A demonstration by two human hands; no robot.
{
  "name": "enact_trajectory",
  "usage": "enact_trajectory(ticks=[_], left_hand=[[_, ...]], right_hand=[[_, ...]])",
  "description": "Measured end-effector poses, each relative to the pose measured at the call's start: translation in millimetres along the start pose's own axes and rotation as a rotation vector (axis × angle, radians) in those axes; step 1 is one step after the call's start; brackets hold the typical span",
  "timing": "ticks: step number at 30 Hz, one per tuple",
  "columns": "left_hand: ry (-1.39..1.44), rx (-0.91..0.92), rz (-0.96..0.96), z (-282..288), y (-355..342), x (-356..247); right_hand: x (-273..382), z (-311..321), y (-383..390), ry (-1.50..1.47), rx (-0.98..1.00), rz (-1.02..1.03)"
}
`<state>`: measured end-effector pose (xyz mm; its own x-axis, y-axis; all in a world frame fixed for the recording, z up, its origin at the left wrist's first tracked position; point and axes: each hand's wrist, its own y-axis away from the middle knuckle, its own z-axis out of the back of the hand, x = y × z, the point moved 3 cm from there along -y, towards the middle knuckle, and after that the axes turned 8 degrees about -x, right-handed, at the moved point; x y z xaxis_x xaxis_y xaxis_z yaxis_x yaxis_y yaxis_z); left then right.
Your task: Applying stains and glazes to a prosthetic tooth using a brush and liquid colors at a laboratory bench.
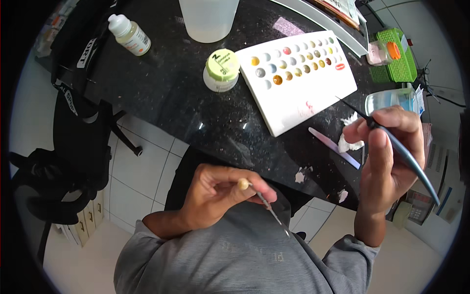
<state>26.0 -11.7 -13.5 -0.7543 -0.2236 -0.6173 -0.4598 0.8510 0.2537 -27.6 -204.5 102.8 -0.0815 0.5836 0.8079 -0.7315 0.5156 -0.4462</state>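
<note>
My left hand (215, 196) is closed around a thin metal tool (266, 202) whose slender end points down over my grey top. At the tool's upper end, by my thumb and forefinger, sits a small rounded cream piece (243, 183) that looks like a tooth crown. In my raised right hand (389, 152) a fine brush (409, 158) with a dark blue handle is pinched between thumb and fingers. Its dark tip reaches toward the lower right edge of a white palette (289, 115). Rows of wells in that palette hold yellow, brown, grey, white and pink colours.
On the black table stand a green-lidded jar (222, 71), a white-capped bottle (129, 35) and a translucent tub (208, 22). Near my right hand lie a pink-purple file (334, 148) and crumpled tissue (348, 142). Farther right are a glass of bluish liquid (387, 100) and a green basket (399, 56).
</note>
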Motion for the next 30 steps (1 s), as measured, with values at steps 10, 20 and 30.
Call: enact_trajectory(ticks=[10,20,30], left_hand=[[0.138,0.041,-0.057,14,3,-3],[0.095,0.095,-0.017,16,0,-8],[0.103,0.062,-0.002,13,0,-7]], right_hand=[[-16,-33,-31,0.252,0.312,0.016],[-15,-40,-32,0.302,0.308,0.069],[-17,-38,-33,0.301,0.334,0.053]])
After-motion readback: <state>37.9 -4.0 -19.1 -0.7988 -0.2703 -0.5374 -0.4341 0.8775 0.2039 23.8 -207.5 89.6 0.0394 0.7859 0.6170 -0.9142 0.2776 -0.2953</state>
